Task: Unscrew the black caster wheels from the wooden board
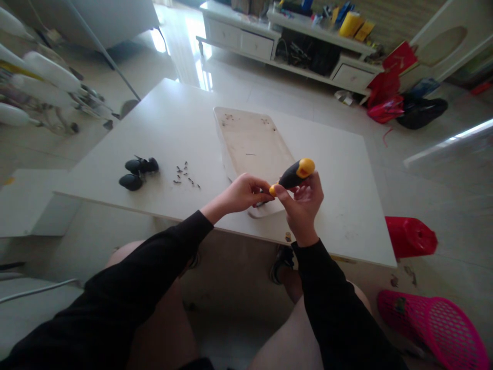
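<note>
My right hand (304, 205) is closed round a screwdriver (295, 174) with a black and orange handle, held over the near end of a pale wooden board (250, 141) that lies on the white table (173, 123). My left hand (244, 192) is pinched at the screwdriver's tip end, fingers pressed together; what they pinch is too small to make out. Left of the board lie several small dark screws (186, 173) and, further left, black caster wheels (137, 172).
A red object (410, 236) sits on the floor by the table's right corner, and a pink mesh basket (435, 326) lies at the lower right. A white cabinet (288, 38) with clutter stands at the back. My knees are under the table's near edge.
</note>
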The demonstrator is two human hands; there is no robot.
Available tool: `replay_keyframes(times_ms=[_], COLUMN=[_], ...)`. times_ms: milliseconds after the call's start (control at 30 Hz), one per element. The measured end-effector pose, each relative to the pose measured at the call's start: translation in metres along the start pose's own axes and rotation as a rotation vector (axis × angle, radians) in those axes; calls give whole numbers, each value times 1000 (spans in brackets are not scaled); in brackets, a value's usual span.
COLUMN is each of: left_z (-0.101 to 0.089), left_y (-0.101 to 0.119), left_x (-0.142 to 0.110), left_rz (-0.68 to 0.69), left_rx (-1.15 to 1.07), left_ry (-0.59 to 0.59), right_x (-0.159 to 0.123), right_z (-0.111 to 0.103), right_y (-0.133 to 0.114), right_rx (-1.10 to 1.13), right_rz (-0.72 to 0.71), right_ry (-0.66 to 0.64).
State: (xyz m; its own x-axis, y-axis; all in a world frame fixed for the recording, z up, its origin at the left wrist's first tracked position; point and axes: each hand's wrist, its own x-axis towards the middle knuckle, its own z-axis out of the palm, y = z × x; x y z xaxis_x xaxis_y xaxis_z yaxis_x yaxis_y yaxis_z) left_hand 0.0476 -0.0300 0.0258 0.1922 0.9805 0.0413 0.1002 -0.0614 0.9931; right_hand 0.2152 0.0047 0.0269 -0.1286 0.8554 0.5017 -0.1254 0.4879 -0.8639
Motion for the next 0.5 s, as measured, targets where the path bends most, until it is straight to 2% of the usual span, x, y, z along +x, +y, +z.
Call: replay_keyframes(times_ms=[100, 167, 333, 400, 500], left_z=[7, 8, -5, -9, -7], left_y=[-1, -2, -1, -1, -2], left_x=[1, 1, 1, 1, 2], left_rz=[4, 8, -1, 5, 13], left_rx=[-17, -50, -42, 6, 59], left_ry=[96, 114, -113, -112, -28], right_x=[0, 0, 0, 0, 0], right_z=[2, 2, 1, 0, 1], right_y=[0, 0, 0, 1, 0], right_rx=[-11, -10, 10, 7, -2], right_rz=[15, 16, -5, -1, 6], right_ry=[16, 18, 5, -4, -10])
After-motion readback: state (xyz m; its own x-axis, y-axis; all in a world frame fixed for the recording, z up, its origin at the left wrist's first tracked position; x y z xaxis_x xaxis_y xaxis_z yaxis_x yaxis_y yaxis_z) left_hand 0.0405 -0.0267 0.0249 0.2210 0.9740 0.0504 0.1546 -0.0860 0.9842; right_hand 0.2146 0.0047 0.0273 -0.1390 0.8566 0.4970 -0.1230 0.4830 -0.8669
